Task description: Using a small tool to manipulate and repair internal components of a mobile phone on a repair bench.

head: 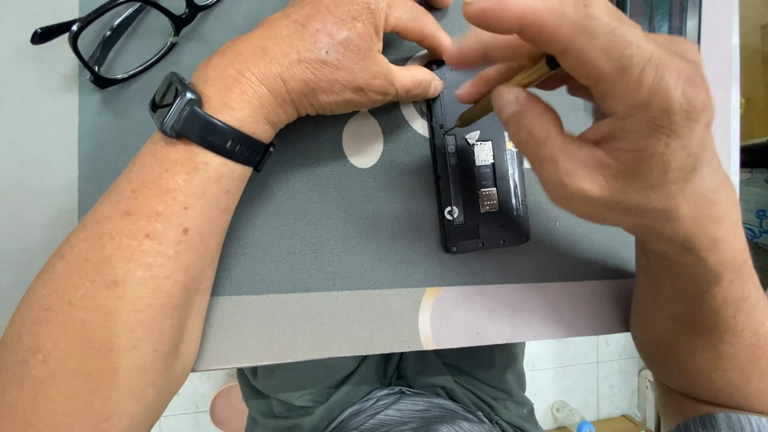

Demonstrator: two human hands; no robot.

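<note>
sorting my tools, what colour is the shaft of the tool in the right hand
Brass or gold shaft with a dark tip, seen from the head view.

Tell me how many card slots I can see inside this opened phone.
2. A white-framed slot sits in the upper middle of the phone, and a gold-contact slot lies just below it. The right hand covers the phone's top right, so more may be hidden.

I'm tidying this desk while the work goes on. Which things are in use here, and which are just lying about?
In use: opened black phone, steadied by the left hand; brass-coloured tool in the right hand.
Lying about: black glasses; grey mat underneath.
</note>
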